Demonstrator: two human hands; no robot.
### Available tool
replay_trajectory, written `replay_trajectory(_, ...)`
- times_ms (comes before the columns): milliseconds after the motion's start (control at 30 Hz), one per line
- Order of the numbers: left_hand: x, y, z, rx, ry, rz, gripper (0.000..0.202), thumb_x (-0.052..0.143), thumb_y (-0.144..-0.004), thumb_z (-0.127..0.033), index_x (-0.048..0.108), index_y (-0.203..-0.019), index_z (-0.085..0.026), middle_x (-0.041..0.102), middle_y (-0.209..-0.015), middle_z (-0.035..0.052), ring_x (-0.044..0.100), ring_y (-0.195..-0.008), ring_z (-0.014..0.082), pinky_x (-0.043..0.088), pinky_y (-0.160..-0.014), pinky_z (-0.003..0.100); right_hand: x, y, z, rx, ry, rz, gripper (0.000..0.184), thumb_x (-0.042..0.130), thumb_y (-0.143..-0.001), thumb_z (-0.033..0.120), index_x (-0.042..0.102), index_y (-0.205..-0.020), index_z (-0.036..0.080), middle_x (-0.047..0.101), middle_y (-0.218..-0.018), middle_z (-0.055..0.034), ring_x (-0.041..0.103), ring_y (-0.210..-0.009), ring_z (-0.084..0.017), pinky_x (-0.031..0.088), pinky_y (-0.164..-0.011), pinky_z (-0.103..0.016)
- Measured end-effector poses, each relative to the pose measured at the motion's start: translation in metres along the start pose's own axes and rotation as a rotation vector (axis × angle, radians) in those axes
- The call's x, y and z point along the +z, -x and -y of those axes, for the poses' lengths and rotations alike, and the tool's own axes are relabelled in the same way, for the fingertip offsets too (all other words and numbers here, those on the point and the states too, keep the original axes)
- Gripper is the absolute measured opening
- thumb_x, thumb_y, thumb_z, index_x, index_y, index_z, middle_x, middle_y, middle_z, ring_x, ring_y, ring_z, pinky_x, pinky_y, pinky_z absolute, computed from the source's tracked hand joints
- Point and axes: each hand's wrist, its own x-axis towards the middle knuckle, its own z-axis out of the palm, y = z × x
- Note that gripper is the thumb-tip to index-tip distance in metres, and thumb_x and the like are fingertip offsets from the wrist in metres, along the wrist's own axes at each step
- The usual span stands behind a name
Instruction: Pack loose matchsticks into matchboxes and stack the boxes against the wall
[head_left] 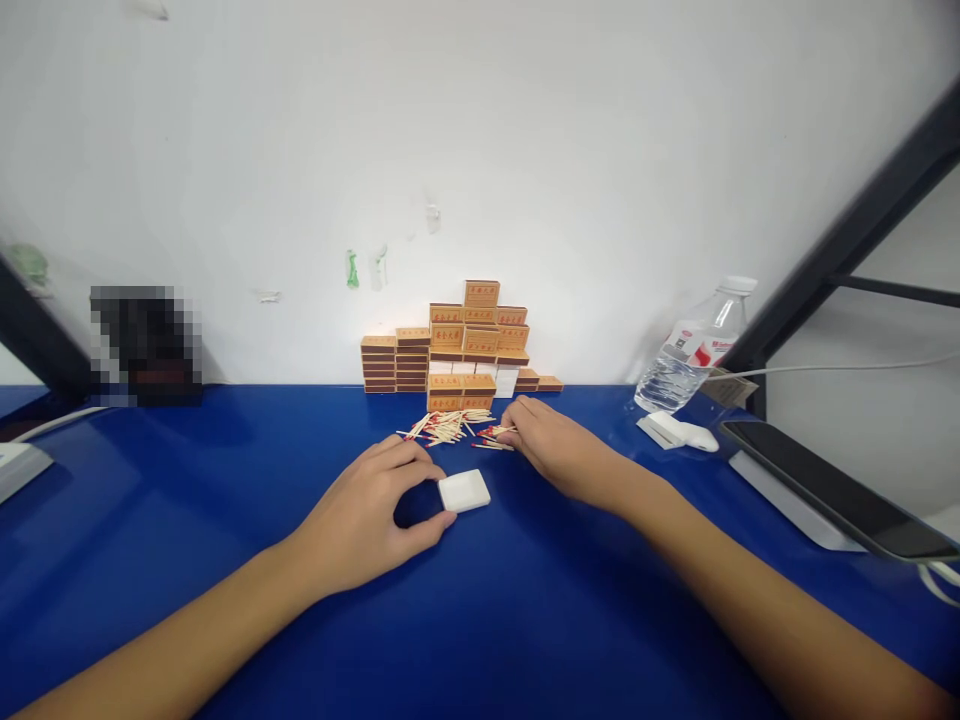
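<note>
My left hand (379, 505) grips the left end of a small white matchbox tray (465, 490) between thumb and fingers, down at the blue table. The inside of the tray looks bare. Behind it lies a loose pile of red-tipped matches (448, 428). At the right of this pile, my right hand (551, 445) has its fingertips closed on a few matches (491, 433); how many is hidden by the fingers. Stacked matchboxes (480, 342) stand just behind the pile, against the wall.
A tilted water bottle (690, 350) leans at the back right. Nearby are a white plastic piece (677, 432) and a phone (832, 490) on a stand. A pixelated dark object (146, 345) stands at the back left, and a white device (22, 468) sits at the left edge.
</note>
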Motion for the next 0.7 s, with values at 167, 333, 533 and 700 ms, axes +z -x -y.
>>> replay_trajectory(167, 0.000, -0.001, 0.000, 0.014, 0.004, -0.015, 0.023, 0.072, -0.092, -0.037, 0.073, -0.110, -0.024, 0.071, -0.104, 0.0067, 0.064, -0.099, 0.0259, 0.055, -0.096, 0.048, -0.007, 0.006, 0.032, -0.066, -0.122, 0.001, 0.021, 0.042, -0.110, 0.032, 0.056, -0.100, 0.021, 0.065, -0.103, -0.0098, 0.061, -0.091, -0.023, 0.051, -0.079, -0.036)
replay_trajectory(333, -0.001, -0.001, 0.000, 0.024, 0.009, -0.041, 0.023, 0.073, -0.091, -0.035, 0.074, -0.110, -0.023, 0.072, -0.103, 0.0071, 0.064, -0.099, 0.0260, 0.056, -0.091, 0.046, -0.003, 0.007, 0.054, -0.151, -0.051, 0.130, 0.015, 0.050, -0.109, 0.027, 0.060, -0.100, 0.019, 0.065, -0.104, -0.0098, 0.063, -0.095, -0.023, 0.051, -0.081, -0.036)
replay_trajectory(533, -0.002, -0.002, -0.001, 0.021, 0.015, -0.038, 0.023, 0.073, -0.091, -0.034, 0.074, -0.110, -0.023, 0.072, -0.103, 0.0062, 0.064, -0.099, 0.0250, 0.056, -0.091, 0.045, -0.016, 0.010, 0.046, -0.098, -0.150, 0.125, 0.011, 0.053, -0.107, 0.027, 0.061, -0.110, 0.020, 0.065, -0.111, -0.0089, 0.063, -0.094, -0.021, 0.051, -0.080, -0.034)
replay_trajectory(700, -0.004, -0.002, -0.002, 0.027, 0.016, -0.034, 0.020, 0.073, -0.090, -0.034, 0.074, -0.107, -0.022, 0.072, -0.102, 0.0057, 0.063, -0.097, 0.0248, 0.056, -0.090, 0.045, -0.021, 0.012, 0.043, -0.083, -0.279, 0.144, 0.015, 0.055, -0.106, 0.029, 0.063, -0.117, 0.024, 0.068, -0.109, -0.0052, 0.063, -0.092, -0.019, 0.048, -0.079, -0.032)
